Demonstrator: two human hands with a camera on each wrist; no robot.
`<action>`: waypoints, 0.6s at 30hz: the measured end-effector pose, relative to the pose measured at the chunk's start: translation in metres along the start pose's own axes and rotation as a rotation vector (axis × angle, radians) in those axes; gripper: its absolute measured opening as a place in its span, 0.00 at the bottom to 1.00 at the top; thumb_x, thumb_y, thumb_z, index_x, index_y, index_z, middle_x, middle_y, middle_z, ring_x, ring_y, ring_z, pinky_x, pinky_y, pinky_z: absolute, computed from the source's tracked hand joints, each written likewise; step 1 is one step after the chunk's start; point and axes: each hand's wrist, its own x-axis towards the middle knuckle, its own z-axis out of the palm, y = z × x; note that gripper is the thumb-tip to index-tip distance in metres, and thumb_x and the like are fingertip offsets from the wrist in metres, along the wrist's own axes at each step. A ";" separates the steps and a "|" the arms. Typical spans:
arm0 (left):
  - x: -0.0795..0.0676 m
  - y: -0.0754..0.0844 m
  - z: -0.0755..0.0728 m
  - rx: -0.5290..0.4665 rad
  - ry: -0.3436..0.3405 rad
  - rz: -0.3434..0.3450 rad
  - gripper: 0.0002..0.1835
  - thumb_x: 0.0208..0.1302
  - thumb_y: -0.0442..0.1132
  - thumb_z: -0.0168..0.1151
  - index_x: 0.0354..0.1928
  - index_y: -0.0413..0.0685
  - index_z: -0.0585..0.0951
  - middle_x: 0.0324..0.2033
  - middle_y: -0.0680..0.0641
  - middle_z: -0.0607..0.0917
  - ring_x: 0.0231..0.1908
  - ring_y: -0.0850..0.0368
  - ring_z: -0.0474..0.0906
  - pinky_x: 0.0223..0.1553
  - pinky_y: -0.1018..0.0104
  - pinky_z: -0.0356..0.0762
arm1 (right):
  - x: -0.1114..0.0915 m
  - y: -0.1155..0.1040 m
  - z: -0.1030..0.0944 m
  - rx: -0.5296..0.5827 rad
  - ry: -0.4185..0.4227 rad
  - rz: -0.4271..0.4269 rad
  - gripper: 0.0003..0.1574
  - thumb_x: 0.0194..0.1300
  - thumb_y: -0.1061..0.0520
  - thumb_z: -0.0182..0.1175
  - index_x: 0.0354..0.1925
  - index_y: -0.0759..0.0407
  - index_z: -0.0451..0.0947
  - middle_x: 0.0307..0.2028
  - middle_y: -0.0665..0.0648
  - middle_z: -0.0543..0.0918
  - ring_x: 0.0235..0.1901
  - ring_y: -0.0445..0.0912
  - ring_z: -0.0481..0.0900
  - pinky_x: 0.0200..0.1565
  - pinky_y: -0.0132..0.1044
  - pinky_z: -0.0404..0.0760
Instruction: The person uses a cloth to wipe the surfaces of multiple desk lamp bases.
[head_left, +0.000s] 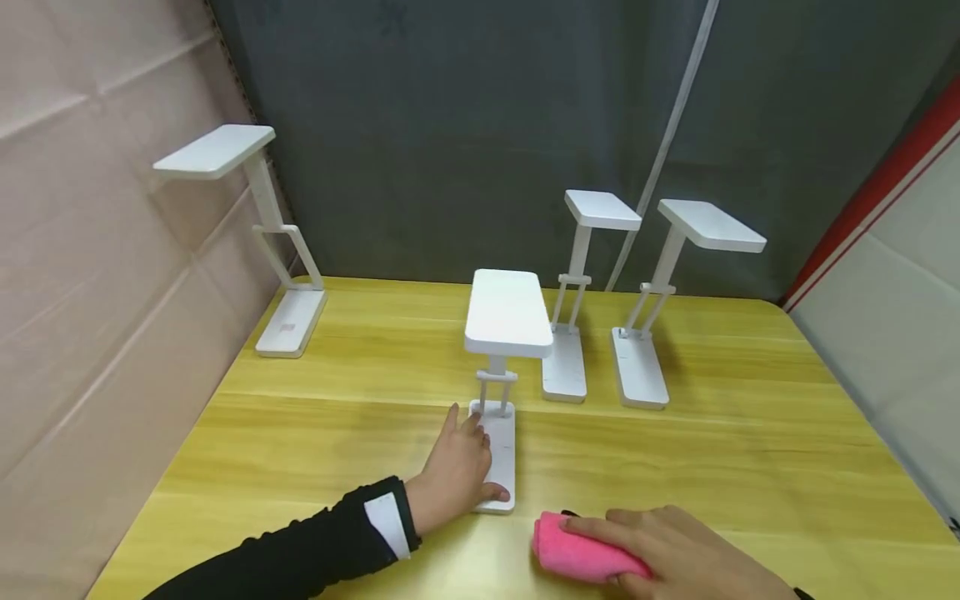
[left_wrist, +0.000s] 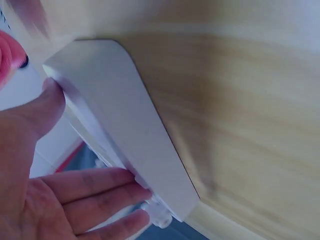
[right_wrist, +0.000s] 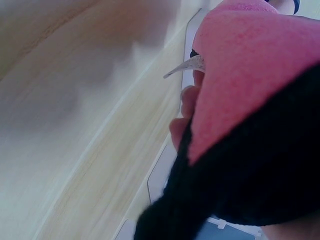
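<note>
A white folding phone stand (head_left: 508, 310) stands upright on the table, its plate raised above a flat base (head_left: 501, 446). My left hand (head_left: 457, 462) rests on that base with its fingers extended. In the left wrist view the thumb (left_wrist: 47, 107) touches the base near one end, and the fingertips lie along its upper face. To the right, my right hand (head_left: 667, 550) grips a rolled pink cloth (head_left: 581, 550) close over the table. The pink cloth (right_wrist: 240, 70) fills much of the right wrist view, showing a small white tag and black trim; fingertips show beside it.
Two similar white stands (head_left: 600, 212) (head_left: 708, 227) are upright at the back right. Another stand (head_left: 292, 321) is at the back left beside the pale wall covering (head_left: 112, 275). A dark curtain (head_left: 420, 150) hangs behind the yellow wood table (head_left: 360, 467).
</note>
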 end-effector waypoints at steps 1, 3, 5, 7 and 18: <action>0.002 0.004 -0.001 0.004 0.012 0.007 0.42 0.47 0.78 0.42 0.40 0.48 0.81 0.43 0.50 0.81 0.53 0.52 0.68 0.57 0.46 0.59 | 0.000 0.001 0.000 -0.005 0.007 -0.001 0.33 0.59 0.30 0.48 0.62 0.26 0.55 0.41 0.37 0.72 0.33 0.37 0.68 0.33 0.44 0.75; 0.005 0.011 -0.003 0.008 0.034 0.017 0.43 0.48 0.78 0.42 0.40 0.46 0.81 0.41 0.49 0.82 0.50 0.53 0.71 0.57 0.47 0.60 | 0.000 0.002 0.000 -0.006 0.012 0.006 0.33 0.59 0.30 0.49 0.62 0.27 0.56 0.43 0.38 0.73 0.34 0.37 0.69 0.33 0.45 0.75; 0.007 0.015 -0.003 -0.001 0.074 0.022 0.42 0.47 0.77 0.44 0.38 0.45 0.82 0.38 0.49 0.82 0.44 0.55 0.73 0.56 0.48 0.61 | 0.000 0.004 0.000 -0.008 0.016 0.003 0.33 0.59 0.29 0.48 0.62 0.28 0.56 0.43 0.38 0.73 0.34 0.37 0.69 0.33 0.46 0.75; 0.008 0.017 -0.002 -0.009 0.105 0.033 0.42 0.46 0.77 0.46 0.37 0.45 0.82 0.36 0.49 0.82 0.40 0.57 0.73 0.55 0.49 0.62 | 0.000 0.005 0.000 -0.005 0.021 -0.006 0.33 0.59 0.31 0.49 0.62 0.28 0.56 0.41 0.37 0.72 0.32 0.36 0.68 0.32 0.44 0.74; 0.004 -0.033 0.014 -0.601 0.010 0.043 0.67 0.29 0.76 0.63 0.65 0.36 0.52 0.64 0.39 0.58 0.65 0.47 0.50 0.59 0.33 0.42 | 0.041 0.022 -0.028 -0.316 0.310 -0.139 0.43 0.53 0.54 0.59 0.64 0.32 0.55 0.26 0.42 0.64 0.17 0.35 0.59 0.19 0.29 0.61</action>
